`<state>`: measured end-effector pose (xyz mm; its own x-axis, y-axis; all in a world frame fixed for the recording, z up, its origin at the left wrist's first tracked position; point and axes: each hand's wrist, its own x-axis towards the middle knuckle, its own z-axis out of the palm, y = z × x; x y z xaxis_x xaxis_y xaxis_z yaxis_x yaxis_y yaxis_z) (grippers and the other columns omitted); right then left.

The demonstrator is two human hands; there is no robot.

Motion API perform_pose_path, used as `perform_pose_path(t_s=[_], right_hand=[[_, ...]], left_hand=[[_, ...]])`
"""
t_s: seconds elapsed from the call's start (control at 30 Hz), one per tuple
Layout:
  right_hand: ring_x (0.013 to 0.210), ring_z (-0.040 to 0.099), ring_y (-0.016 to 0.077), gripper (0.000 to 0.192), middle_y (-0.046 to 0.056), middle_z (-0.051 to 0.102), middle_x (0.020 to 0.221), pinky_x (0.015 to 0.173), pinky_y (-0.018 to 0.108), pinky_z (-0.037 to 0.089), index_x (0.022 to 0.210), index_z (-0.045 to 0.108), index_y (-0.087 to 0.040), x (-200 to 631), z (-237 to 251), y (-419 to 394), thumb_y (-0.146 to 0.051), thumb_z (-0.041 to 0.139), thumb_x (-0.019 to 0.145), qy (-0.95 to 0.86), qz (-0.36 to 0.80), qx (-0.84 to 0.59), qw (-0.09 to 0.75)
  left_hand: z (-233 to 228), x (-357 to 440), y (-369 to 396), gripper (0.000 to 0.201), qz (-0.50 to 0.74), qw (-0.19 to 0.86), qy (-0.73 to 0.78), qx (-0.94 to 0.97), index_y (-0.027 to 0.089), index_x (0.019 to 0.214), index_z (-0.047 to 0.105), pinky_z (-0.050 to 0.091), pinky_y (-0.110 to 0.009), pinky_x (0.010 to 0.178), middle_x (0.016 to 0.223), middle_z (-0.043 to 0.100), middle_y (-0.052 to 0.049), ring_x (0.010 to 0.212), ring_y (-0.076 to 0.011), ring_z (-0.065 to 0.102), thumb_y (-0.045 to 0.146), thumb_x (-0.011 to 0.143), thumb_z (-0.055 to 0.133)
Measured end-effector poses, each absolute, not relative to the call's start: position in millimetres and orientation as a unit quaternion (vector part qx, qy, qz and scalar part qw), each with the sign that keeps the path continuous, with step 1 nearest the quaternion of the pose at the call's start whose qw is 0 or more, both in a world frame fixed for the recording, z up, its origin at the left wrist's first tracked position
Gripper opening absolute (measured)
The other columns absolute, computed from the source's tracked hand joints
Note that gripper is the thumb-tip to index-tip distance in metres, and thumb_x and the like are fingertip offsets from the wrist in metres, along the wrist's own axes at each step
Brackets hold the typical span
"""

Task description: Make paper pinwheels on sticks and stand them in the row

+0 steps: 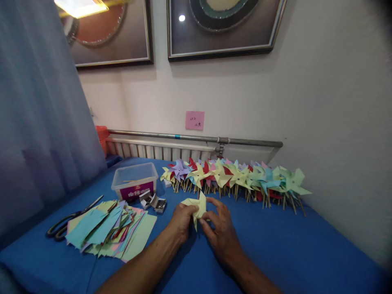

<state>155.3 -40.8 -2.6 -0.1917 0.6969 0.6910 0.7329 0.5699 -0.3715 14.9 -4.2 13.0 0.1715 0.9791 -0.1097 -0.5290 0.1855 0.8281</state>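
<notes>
A pale yellow paper pinwheel [200,207] is held up over the blue cloth, in front of the other pinwheels. My left hand [181,222] is closed on its left side, thumb on top of the paper. On the pinwheel's lower right edge, my right hand [223,230] pinches with the thumb and a finger, while its forefinger arches above. Whether a small pin is between those right fingertips is too small to tell. Left of my hands lie two small open boxes of metal pins [159,205] and a pile of cut coloured paper [107,230].
Finished pinwheels on sticks [239,177] stand crowded along the back of the blue-covered table [275,249]. A clear plastic tub [134,177] holds a few thin sticks. Black scissors [72,218] lie beside the paper. Behind are a metal rail [190,136] and a blue curtain [45,122].
</notes>
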Motion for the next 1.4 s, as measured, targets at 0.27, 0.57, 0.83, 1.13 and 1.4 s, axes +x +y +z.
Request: perform_pose_path(t_s=[0.27,0.57,0.83,1.13,1.4], right_hand=[[0.129,0.055,0.0313,0.027,0.014,0.055,0.142,0.098,0.044,0.049,0.076,0.069,-0.023,153,-5,-34,-0.043,0.058,0.091,-0.644,0.187,-0.537,0.512],[0.107,0.066,0.0279,0.029,0.015,0.065,0.130,0.096,0.038,0.048,0.065,0.067,-0.021,156,-8,-24,-0.046,0.064,0.079,-0.571,0.299,-0.549,0.532],[0.099,0.068,0.0292,0.027,0.014,0.072,0.113,0.093,0.040,0.048,0.060,0.063,-0.022,154,-4,-23,-0.043,0.061,0.076,-0.572,0.303,-0.558,0.520],[0.096,0.066,0.0263,0.025,0.010,0.072,0.099,0.089,0.036,0.046,0.059,0.056,-0.023,155,5,-27,-0.041,0.058,0.076,-0.613,0.272,-0.553,0.495],[0.057,0.049,0.0150,0.027,-0.004,0.054,0.057,0.059,0.027,0.038,0.062,0.054,-0.022,155,7,-28,-0.044,0.058,0.077,-0.596,0.296,-0.575,0.476]], left_hand=[[8,18,-4,0.026,0.545,0.669,0.349,0.366,0.008,0.074,0.073,0.044,-0.026,0.055,0.064,0.071,-0.008,0.052,-0.0146,0.058,0.026,0.056,0.079],[6,21,-4,0.028,0.550,0.656,0.373,0.358,0.009,0.076,0.074,0.045,-0.026,0.054,0.065,0.073,-0.007,0.052,-0.0145,0.059,0.025,0.052,0.079],[7,22,-6,0.029,0.550,0.654,0.376,0.358,0.009,0.076,0.075,0.046,-0.026,0.055,0.068,0.075,-0.008,0.054,-0.0143,0.060,0.022,0.051,0.077],[7,21,-5,0.029,0.544,0.656,0.372,0.368,0.009,0.075,0.075,0.046,-0.026,0.057,0.069,0.074,-0.008,0.056,-0.0144,0.060,0.023,0.050,0.078],[5,21,-4,0.024,0.544,0.652,0.372,0.375,0.010,0.072,0.075,0.046,-0.025,0.057,0.066,0.073,-0.006,0.056,-0.0143,0.060,0.023,0.052,0.079]])
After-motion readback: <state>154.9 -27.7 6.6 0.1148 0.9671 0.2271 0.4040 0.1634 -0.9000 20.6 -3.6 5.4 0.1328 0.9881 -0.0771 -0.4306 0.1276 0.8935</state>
